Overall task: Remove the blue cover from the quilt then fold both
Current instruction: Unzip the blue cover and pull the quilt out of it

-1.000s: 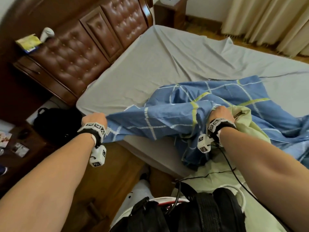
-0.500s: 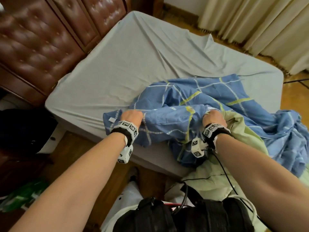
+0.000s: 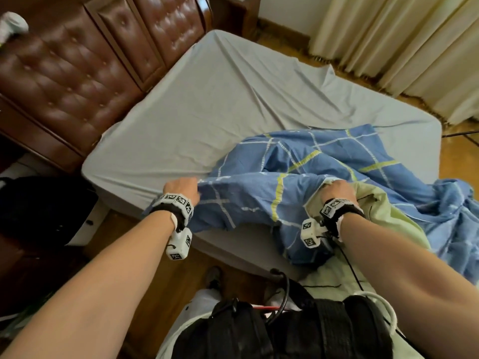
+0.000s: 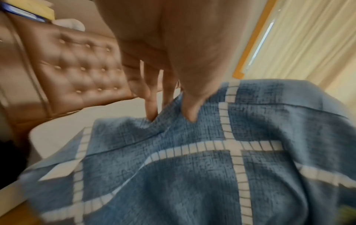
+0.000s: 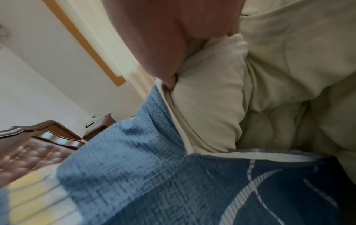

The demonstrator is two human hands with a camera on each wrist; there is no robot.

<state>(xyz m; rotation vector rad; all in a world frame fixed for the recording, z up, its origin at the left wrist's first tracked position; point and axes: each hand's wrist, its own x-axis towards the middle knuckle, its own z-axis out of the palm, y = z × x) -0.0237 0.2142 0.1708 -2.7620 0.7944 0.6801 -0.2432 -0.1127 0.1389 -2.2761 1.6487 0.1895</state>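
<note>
Both hands hold on: the left hand [image 3: 180, 187], having swung inward from beyond the bed [image 3: 233, 99] edge, pinches the blue cover [image 3: 259, 198], while the right hand [image 3: 337, 189] clenches the pale quilt [image 3: 375, 203] at the opening, so separation is only beginning.

Marker-cube wristbands [image 3: 177, 203] (black-and-white), bare forearms

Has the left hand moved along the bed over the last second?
Yes. The left hand, gripping the blue cover, has shifted away from the headboard, along the bed edge toward the right hand.
</note>
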